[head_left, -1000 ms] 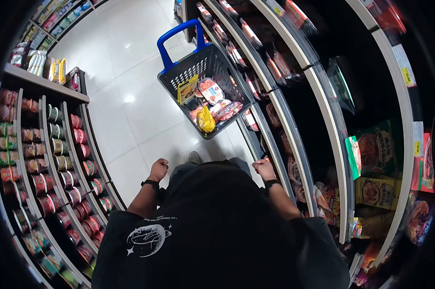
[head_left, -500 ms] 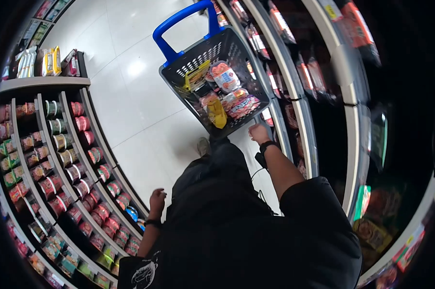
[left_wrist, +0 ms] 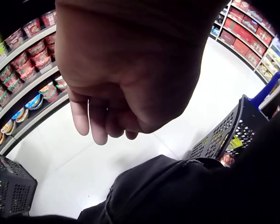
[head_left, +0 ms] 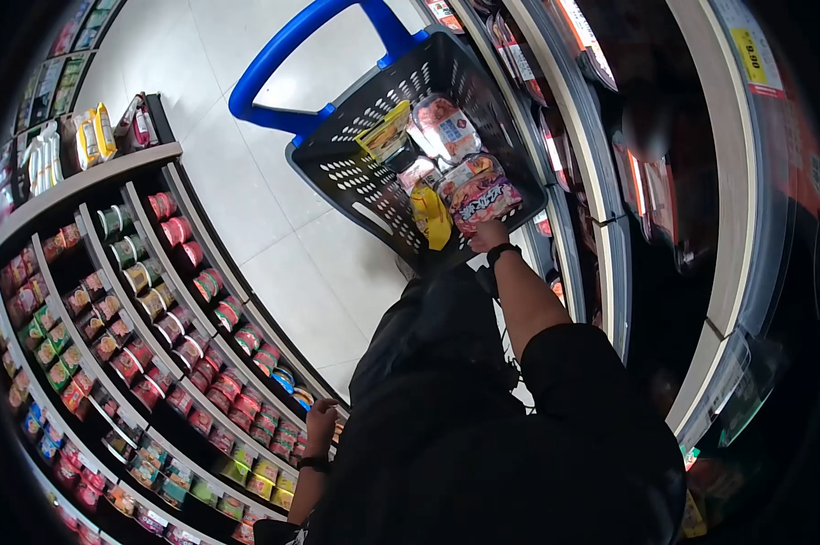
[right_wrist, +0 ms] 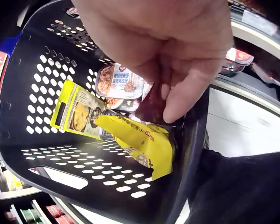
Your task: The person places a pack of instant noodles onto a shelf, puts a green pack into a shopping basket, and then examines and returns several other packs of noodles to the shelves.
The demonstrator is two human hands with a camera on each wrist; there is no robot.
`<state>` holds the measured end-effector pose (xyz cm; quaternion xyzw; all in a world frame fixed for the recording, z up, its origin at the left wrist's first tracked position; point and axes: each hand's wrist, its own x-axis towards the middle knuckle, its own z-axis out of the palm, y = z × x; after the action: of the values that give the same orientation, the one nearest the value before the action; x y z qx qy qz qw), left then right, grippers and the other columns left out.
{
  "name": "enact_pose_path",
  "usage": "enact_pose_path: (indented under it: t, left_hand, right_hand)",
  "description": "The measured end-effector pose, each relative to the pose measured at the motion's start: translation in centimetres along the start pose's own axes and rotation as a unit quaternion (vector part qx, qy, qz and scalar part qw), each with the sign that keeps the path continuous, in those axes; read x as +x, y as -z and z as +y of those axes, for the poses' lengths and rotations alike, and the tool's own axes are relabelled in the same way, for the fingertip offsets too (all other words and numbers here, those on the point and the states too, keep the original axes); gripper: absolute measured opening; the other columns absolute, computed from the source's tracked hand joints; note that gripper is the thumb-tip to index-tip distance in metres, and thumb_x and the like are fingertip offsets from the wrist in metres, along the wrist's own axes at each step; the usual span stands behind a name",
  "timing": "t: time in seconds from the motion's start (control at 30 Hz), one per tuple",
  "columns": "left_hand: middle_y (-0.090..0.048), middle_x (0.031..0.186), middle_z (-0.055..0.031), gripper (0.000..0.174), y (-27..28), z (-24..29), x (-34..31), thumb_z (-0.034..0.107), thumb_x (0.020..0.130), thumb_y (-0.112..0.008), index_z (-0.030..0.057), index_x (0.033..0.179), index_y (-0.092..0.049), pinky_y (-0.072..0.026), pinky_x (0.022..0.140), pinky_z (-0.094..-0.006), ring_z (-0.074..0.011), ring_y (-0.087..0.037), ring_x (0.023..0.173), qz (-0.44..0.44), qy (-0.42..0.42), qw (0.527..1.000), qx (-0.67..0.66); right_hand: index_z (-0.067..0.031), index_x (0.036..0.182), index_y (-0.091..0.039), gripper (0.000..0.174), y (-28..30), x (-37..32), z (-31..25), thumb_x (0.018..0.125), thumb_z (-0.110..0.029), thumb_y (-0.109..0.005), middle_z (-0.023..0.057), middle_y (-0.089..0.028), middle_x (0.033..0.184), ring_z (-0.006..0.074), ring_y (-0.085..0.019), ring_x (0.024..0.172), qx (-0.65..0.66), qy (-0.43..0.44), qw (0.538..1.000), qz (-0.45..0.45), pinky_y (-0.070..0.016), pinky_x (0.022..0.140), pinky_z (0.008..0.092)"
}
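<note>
A dark grey shopping basket point(head_left: 351, 195) with a blue handle point(head_left: 273, 77) is in front of me. In it lie a pink-red package point(head_left: 484, 202), a yellow bag point(head_left: 431, 216), a yellow pouch point(right_wrist: 80, 111) and clear trays of food point(head_left: 444, 130). My right hand point(head_left: 492, 238) is over the basket's near rim, at the edge of the pink-red package, fingers bent downward. In the right wrist view, that hand hides the pink-red package and its inner fingers are in shadow. My left hand point(left_wrist: 130, 70) hangs at my side, fingers loosely curled, holding nothing.
Shelves of cup-shaped tubs point(head_left: 142, 277) run along the left. Chilled shelves point(head_left: 601, 182) with packed trays stand close on the right, beside the basket. Pale floor tiles point(head_left: 273, 182) lie between. Another black perforated basket point(left_wrist: 14, 186) shows low in the left wrist view.
My right hand has moved forward from my side to over the basket's near edge. The basket looks larger and closer. My left hand has dropped back, and the view has turned.
</note>
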<state>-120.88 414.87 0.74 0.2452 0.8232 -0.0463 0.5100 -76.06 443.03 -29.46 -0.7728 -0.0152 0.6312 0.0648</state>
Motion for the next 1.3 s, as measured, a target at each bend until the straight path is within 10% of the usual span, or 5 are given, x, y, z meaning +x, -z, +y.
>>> enact_pose_path:
  t: [0.37,0.63,0.87,1.03,1.3]
  left_hand:
    - [-0.064,0.073,-0.0082,0.030,2.0,16.1,8.4,0.015,0.084,-0.065,0.0051,0.112,-0.064,-0.0497,0.065,-0.0311,-0.0157,-0.062,0.068,0.027,-0.164,0.984,0.068]
    - [-0.063,0.115,-0.0120,0.069,1.2,34.6,8.9,0.012,0.068,-0.085,0.0023,0.129,-0.054,-0.0462,0.095,-0.0341,-0.0255,-0.059,0.109,-0.104,-0.467,0.872,0.098]
    - [-0.038,0.149,-0.0160,0.104,3.6,44.6,2.5,0.010,0.064,-0.087,0.0040,0.149,-0.029,-0.0338,0.112,-0.0366,-0.0268,-0.038,0.138,-0.247,-0.735,0.613,0.151]
    - [-0.064,0.104,-0.0041,0.032,5.3,45.2,0.2,0.018,0.098,-0.060,-0.0009,0.123,-0.059,-0.0479,0.083,-0.0252,-0.0083,-0.057,0.095,-0.464,-0.566,0.682,0.017]
    - [-0.064,0.083,-0.0010,0.037,5.3,45.7,-0.6,0.031,0.102,-0.049,-0.0017,0.094,-0.065,-0.0450,0.072,-0.0245,-0.0054,-0.054,0.076,-0.400,-0.580,0.709,0.021]
  right_hand:
    - [0.0018,0.082,-0.063,0.032,4.2,-14.1,-2.5,0.090,-0.026,-0.050,0.0116,-0.065,0.069,0.0221,-0.065,0.061,-0.203,0.322,0.924,-0.045,-0.0506,0.059,0.0355]
    - [-0.0076,0.072,-0.068,0.022,5.6,-35.4,-8.0,0.083,-0.020,-0.053,0.0126,-0.070,0.079,0.0319,-0.068,0.077,-0.611,0.472,0.635,0.009,-0.0525,0.068,0.0428]
    - [-0.0053,0.070,-0.064,0.008,4.0,-49.2,-5.4,0.071,-0.013,-0.061,0.0116,-0.063,0.071,0.0309,-0.063,0.073,-0.550,0.577,0.585,0.149,-0.0504,0.067,0.0399]
    - [-0.0031,0.069,-0.060,0.008,3.3,-56.9,-4.4,0.074,-0.009,-0.064,0.0127,-0.058,0.069,0.0327,-0.060,0.071,-0.394,0.587,0.676,0.209,-0.0478,0.065,0.0410]
    - [-0.0040,0.095,-0.069,0.016,-0.2,-52.5,1.3,0.091,-0.019,-0.064,0.0090,-0.067,0.095,0.0222,-0.066,0.088,0.091,0.624,0.674,0.384,-0.0518,0.078,0.0341]
